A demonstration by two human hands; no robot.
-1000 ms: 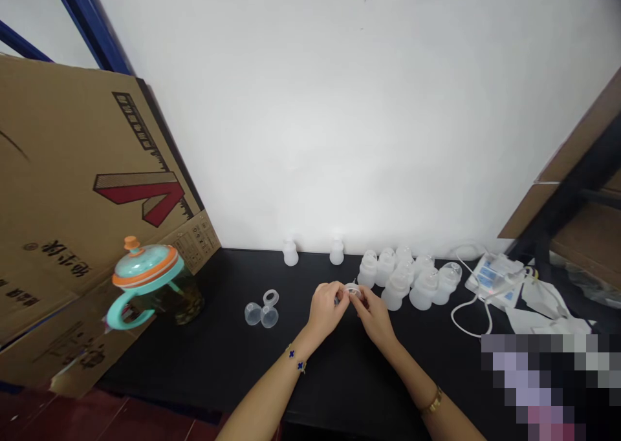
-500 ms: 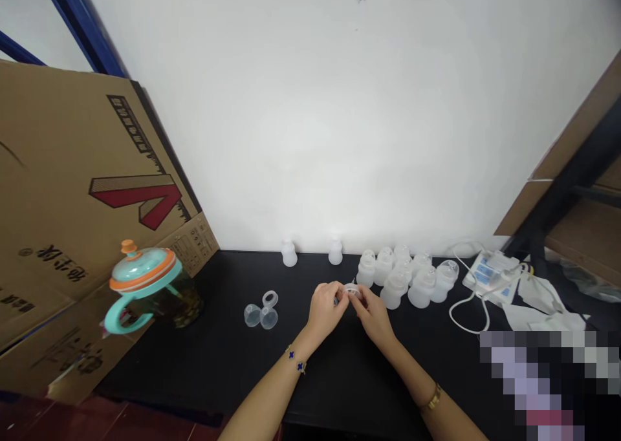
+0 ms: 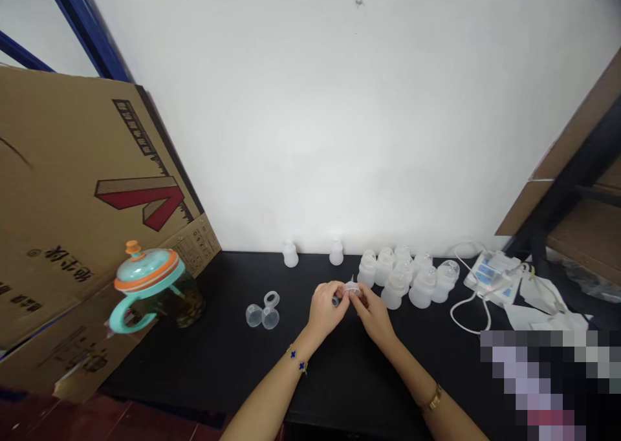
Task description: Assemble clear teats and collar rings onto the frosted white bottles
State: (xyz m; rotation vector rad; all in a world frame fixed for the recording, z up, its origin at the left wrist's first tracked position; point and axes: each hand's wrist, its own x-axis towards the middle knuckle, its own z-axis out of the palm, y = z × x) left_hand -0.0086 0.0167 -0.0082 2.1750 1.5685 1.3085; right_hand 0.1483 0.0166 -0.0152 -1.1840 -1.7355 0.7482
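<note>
My left hand [image 3: 328,306] and my right hand [image 3: 372,311] meet over the black table, fingertips pinching a small whitish bottle collar ring [image 3: 352,288] between them. A thin pointed tip rises just above the ring; what it belongs to is hidden. The dark grey end of a small tool [image 3: 335,301] pokes out of my left fist, its kind unclear. Just beyond my right hand stand several frosted baby bottles [image 3: 395,290] in a group. Left of my hands lie two clear dome caps [image 3: 270,318] and a loose collar ring [image 3: 272,299].
Two small white bottles [image 3: 290,255] stand against the wall. A teal-and-orange lidded jug [image 3: 145,279] is at the left, before a large cardboard box [image 3: 58,169]. White cables and a power strip [image 3: 492,276] lie at the right, beside white sheets [image 3: 546,315].
The ring is tilted a little differently between my fingers, and more of the grey tool end and thin tip shows. The view has shifted slightly; both hands stay in place.
</note>
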